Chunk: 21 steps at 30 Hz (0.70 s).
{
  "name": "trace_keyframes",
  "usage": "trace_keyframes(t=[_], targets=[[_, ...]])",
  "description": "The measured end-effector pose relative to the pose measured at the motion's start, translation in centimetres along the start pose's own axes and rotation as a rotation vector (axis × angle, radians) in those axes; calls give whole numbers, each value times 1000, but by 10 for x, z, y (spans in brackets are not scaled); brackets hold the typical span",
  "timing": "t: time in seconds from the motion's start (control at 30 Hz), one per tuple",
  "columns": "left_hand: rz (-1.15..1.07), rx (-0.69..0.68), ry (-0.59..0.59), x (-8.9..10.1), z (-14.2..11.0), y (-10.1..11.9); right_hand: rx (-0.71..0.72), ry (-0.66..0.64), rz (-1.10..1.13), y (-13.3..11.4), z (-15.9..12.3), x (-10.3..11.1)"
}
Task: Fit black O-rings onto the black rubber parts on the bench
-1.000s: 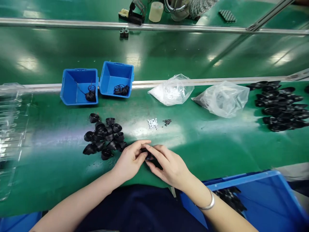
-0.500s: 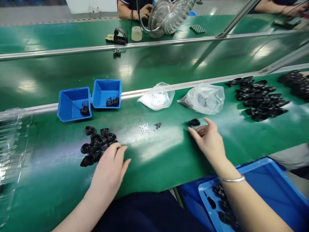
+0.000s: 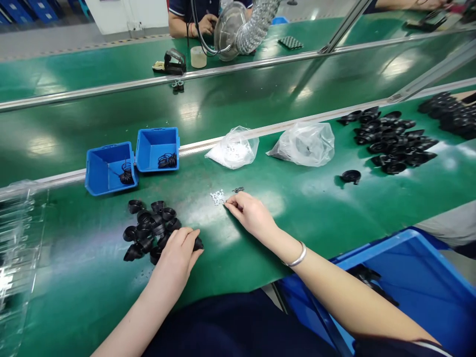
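My left hand is closed around a black cup-shaped plastic part, at the right edge of a cluster of similar black parts. Thumb and fingertips of my right hand pinch together beside a small pile of white bits; whatever sits between them is too small to make out. Just behind those fingers lies a little heap of tiny black rings. A single black part rests alone on the green bench to the right.
Two blue bins with black cords stand at the back left. Two clear plastic bags lie behind the small piles. More black parts are heaped at right. A blue crate sits below the bench edge. Across, a person's hand shows.
My right hand let go of a black part at right and came back left to the small piles. My left hand picked up a black part from the cluster. The view shifted slightly.
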<state>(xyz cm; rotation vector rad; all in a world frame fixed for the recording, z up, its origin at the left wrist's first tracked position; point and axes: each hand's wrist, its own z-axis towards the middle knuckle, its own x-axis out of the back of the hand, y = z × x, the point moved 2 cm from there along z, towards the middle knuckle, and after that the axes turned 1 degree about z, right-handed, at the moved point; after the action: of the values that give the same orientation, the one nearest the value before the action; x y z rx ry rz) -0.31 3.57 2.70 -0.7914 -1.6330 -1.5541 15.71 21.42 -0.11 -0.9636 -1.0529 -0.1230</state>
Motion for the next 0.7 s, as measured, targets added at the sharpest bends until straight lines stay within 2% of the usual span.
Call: trace_keyframes(t=[0.1,0.23,0.3,0.37,0.5,0.7], targets=[[-249,101,-50,4,8,3,-8,10,-1,4,1,-1],[-1064,326,-239,3,19,12,22,45,23,4,-1,-2],[-1345,387,-298,1,22,16,34,55,31,3,-1,-3],[-1472,424,-324,-2,23,17,40,63,31,3,-2,-3],[-1586,505,-341,-10,20,14,54,67,29,3,-4,-2],[-1657,608,-242,-14,20,13,83,72,34,5,-5,-4]])
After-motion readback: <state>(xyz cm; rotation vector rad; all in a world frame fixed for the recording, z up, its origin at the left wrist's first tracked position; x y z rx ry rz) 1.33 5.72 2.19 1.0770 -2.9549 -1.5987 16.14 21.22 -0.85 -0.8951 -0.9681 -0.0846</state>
